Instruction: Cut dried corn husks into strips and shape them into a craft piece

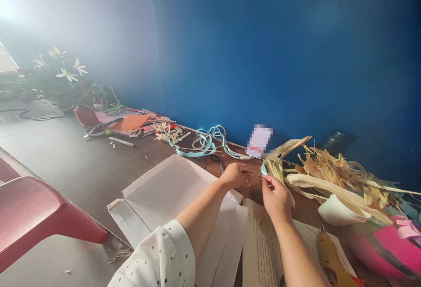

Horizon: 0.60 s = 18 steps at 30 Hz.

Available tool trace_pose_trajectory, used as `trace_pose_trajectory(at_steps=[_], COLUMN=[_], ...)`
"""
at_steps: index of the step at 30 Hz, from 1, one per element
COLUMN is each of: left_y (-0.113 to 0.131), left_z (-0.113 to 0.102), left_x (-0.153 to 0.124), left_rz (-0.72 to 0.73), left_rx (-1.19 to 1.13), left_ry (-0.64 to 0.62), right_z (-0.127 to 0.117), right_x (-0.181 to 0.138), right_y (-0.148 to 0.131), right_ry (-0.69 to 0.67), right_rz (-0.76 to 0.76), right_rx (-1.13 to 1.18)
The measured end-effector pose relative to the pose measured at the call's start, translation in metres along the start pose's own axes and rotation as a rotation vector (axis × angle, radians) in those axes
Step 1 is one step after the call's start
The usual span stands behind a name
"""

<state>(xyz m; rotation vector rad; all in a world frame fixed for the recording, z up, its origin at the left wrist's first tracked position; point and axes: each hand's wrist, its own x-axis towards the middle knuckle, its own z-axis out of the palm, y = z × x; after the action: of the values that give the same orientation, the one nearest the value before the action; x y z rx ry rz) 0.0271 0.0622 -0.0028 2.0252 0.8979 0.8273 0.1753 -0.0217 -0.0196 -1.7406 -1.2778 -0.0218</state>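
My left hand and my right hand are close together above the brown table, both with fingers pinched. Between them runs a thin strand, and my right fingertips press on a folded strip of dried corn husk with a bit of light blue ribbon beside it. What my left fingers pinch is too small to make out clearly. Below my forearms lies a flattened white cardboard box and a printed paper sheet.
A heap of dried husks lies at right with a white cup and a pink bowl. Light blue ribbon, scissors, husk flowers, coloured papers line the blue wall. A red chair stands left.
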Motion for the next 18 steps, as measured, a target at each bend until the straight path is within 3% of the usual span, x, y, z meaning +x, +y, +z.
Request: trace_pose_trajectory(at_steps=[8, 13, 18], left_y=[0.0003, 0.0043, 0.0046], left_z=[-0.0029, -0.0010, 0.0040], left_x=[0.0011, -0.0011, -0.0032], left_rz=[0.005, 0.025, -0.077], left_rx=[-0.108, -0.187, -0.250], left_ry=[0.042, 0.025, -0.046], right_z=[-0.0008, 0.0001, 0.0006], right_x=[0.0008, -0.0004, -0.0011], right_y=[-0.0001, 0.0003, -0.0016], right_ry=[0.105, 0.086, 0.025], right_rz=[-0.018, -0.015, -0.004], right_rx=[-0.004, -0.021, -0.045])
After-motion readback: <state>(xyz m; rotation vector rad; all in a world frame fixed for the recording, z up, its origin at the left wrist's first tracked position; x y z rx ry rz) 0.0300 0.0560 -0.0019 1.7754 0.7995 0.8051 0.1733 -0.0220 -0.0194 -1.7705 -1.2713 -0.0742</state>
